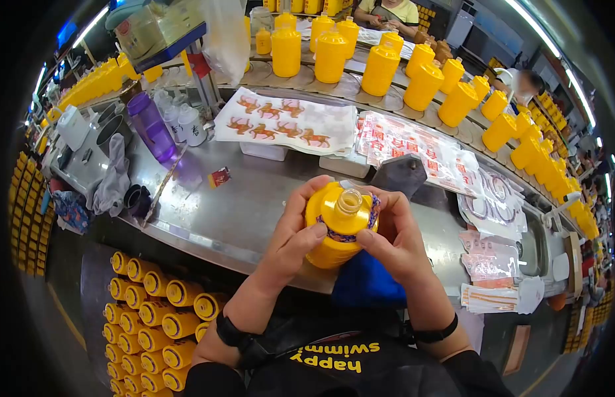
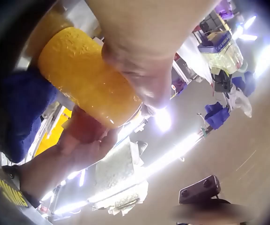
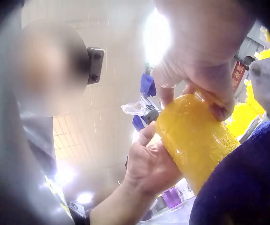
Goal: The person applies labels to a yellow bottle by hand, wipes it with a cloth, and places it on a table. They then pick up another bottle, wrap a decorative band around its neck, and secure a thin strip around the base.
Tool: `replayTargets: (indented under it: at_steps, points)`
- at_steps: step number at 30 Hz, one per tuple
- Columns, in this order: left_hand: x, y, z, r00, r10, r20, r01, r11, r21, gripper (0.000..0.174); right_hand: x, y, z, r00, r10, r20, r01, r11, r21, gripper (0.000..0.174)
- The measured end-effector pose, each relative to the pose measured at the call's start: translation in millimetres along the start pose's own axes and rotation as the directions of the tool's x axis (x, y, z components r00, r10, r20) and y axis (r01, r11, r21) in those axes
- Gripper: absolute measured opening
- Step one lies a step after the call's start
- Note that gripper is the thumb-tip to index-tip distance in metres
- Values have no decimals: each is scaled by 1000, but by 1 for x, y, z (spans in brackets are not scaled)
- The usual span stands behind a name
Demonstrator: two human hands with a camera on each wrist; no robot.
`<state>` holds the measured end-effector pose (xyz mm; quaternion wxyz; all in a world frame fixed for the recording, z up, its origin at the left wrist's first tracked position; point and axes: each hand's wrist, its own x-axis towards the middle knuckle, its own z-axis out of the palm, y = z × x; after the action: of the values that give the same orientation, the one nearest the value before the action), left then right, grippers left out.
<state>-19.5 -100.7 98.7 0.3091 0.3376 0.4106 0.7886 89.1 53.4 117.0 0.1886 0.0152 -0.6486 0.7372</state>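
Note:
Between both hands is a yellow bottle [image 1: 334,253] with a clear glass neck, tilted so its mouth faces up toward the head camera. A dark patterned strip [image 1: 340,236] curves around its shoulder. My left hand [image 1: 293,238] grips the bottle's left side, thumb on the strip. On the other side my right hand [image 1: 398,239] holds it, its thumb pressing at the strip's lower edge. The right wrist view shows the bottle's glossy yellow body [image 3: 193,136] with fingers around its shoulder end. Below it lies a blue cloth [image 1: 370,281].
Sheets with printed horses [image 1: 284,122] and red-lettered sheets [image 1: 420,149] lie behind the hands. A dark grey block [image 1: 400,175] stands just beyond the right hand. Yellow bottles [image 1: 380,69] line a curved conveyor. More bottles [image 1: 155,311] are stacked at lower left. A purple tumbler [image 1: 150,126] stands left.

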Motion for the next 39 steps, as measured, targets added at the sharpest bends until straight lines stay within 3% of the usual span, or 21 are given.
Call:
replayTargets:
  at_steps: [6, 15, 31, 34, 35, 37, 38, 39]
  points:
    - [0, -2, -2, 1000, 22, 8, -22, 1000, 5, 64, 2, 2, -2, 999, -20, 29, 20, 1000, 5, 42]
    - [1, -5, 1, 999, 43, -1, -43, 999, 30, 64, 0, 3, -9, 1000, 16, 8, -14, 977, -214, 48]
    - [1, -7, -1, 998, 60, 13, -60, 998, -33, 57, 4, -2, -6, 1000, 14, 27, -10, 990, -140, 47]
    - [1, -9, -2, 998, 66, -13, -66, 998, -19, 55, 3, -2, -6, 999, 22, 29, -18, 992, -123, 47]
    - [0, -14, -4, 989, 138, -56, -133, 988, 80, 52, 4, -2, -6, 999, 27, 29, -23, 992, -122, 47]
    - [-5, -26, -8, 950, 289, -118, -247, 927, 282, 48, 3, -3, -5, 999, 35, 29, -31, 993, -116, 47]
    - [-13, -22, -7, 879, 475, -28, -375, 727, 575, 43, 3, -3, -6, 999, 35, 32, -31, 993, -113, 47]
    - [-24, -13, -7, 786, 607, 122, -449, 424, 787, 39, 4, -2, -7, 999, 32, 32, -28, 994, -108, 47]
